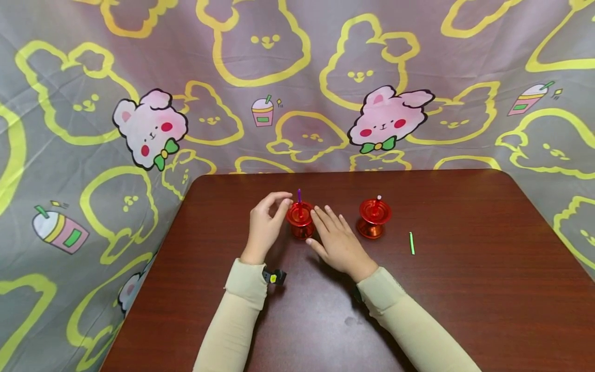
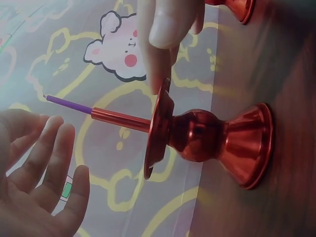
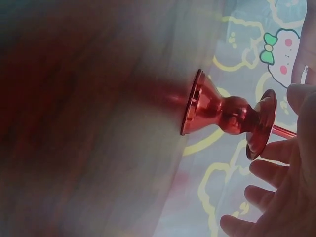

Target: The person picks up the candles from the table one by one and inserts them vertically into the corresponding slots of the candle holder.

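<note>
A shiny red candle holder (image 1: 302, 229) stands upright between the two hands, with a thin purple candle (image 1: 299, 195) set in its central tube. My left hand (image 1: 267, 222) is beside the holder on its left, fingers loosely bent and apart from the candle. The left wrist view shows nothing in that hand (image 2: 44, 182). On the other side my right hand (image 1: 341, 245) has its fingers extended. Its index fingertip appears to touch the rim of the holder's dish (image 2: 159, 123), and the right wrist view shows the fingers (image 3: 269, 170) spread beside that dish.
A second red candle holder (image 1: 372, 227) stands to the right, with a small pale tip (image 1: 379, 197) on its tube. Farther right a slim green stick (image 1: 411, 243), like a candle, lies on the brown table (image 1: 483, 289). A patterned curtain (image 1: 307, 62) hangs behind the table.
</note>
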The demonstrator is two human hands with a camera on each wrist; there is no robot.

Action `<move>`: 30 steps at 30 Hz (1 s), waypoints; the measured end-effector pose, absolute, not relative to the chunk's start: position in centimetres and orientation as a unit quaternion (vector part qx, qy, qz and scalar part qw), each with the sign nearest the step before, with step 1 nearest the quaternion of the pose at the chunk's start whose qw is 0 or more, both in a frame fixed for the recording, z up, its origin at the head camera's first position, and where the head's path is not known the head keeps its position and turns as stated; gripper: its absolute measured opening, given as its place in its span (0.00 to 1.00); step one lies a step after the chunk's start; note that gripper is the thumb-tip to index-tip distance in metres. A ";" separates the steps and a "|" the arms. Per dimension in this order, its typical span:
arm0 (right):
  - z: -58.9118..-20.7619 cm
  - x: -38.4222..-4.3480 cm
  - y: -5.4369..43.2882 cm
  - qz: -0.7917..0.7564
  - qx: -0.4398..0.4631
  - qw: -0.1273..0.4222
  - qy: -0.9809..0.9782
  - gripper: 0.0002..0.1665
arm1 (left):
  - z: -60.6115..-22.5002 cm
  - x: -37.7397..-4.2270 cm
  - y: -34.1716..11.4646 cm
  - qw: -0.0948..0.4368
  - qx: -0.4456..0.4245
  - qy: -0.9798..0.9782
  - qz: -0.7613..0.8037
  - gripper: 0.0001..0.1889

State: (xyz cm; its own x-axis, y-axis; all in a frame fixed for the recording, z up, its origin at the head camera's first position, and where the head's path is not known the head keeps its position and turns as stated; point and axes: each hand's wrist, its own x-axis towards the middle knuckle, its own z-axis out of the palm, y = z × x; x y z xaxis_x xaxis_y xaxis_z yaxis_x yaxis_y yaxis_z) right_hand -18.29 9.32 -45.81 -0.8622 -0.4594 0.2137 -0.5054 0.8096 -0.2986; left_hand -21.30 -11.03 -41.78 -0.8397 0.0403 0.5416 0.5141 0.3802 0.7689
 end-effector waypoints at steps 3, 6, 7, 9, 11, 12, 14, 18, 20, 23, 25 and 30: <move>-45.7 -18.2 9.3 0.178 0.255 0.082 -0.947 0.40 | -41.9 -21.0 -11.1 0.237 -0.181 -0.811 -0.503 0.09; -45.6 -18.1 9.4 0.184 0.257 0.116 -0.942 0.36 | -41.9 -20.6 -11.1 0.248 -0.193 -0.815 -0.487 0.08; -45.6 -18.1 9.4 0.186 0.258 0.132 -0.939 0.34 | -41.9 -20.5 -11.0 0.252 -0.197 -0.816 -0.482 0.08; -45.4 -18.0 9.4 0.192 0.259 0.162 -0.933 0.30 | -41.9 -20.3 -11.0 0.259 -0.205 -0.817 -0.473 0.08; -45.3 -17.8 9.5 0.199 0.259 0.190 -0.926 0.27 | -41.9 -20.1 -10.9 0.265 -0.209 -0.819 -0.464 0.08; -45.2 -17.7 9.6 0.204 0.258 0.201 -0.923 0.25 | -41.9 -20.0 -10.9 0.268 -0.211 -0.820 -0.460 0.08; -45.0 -17.5 9.7 0.214 0.254 0.218 -0.918 0.23 | -41.8 -19.8 -10.9 0.272 -0.212 -0.824 -0.450 0.08; -44.5 -17.0 9.9 0.230 0.238 0.236 -0.914 0.18 | -41.6 -19.2 -11.0 0.278 -0.214 -0.834 -0.426 0.08; -44.3 -16.8 10.1 0.235 0.226 0.244 -0.913 0.17 | -41.5 -18.9 -11.0 0.279 -0.216 -0.840 -0.411 0.09; -43.9 -16.4 10.5 0.241 0.208 0.255 -0.913 0.15 | -41.4 -18.6 -10.9 0.283 -0.221 -0.851 -0.383 0.09; -43.8 -16.1 10.8 0.246 0.197 0.262 -0.912 0.13 | -41.5 -18.4 -10.7 0.287 -0.227 -0.854 -0.369 0.09; -43.5 -15.7 11.5 0.256 0.177 0.283 -0.907 0.10 | -41.5 -18.2 -10.3 0.288 -0.243 -0.854 -0.360 0.09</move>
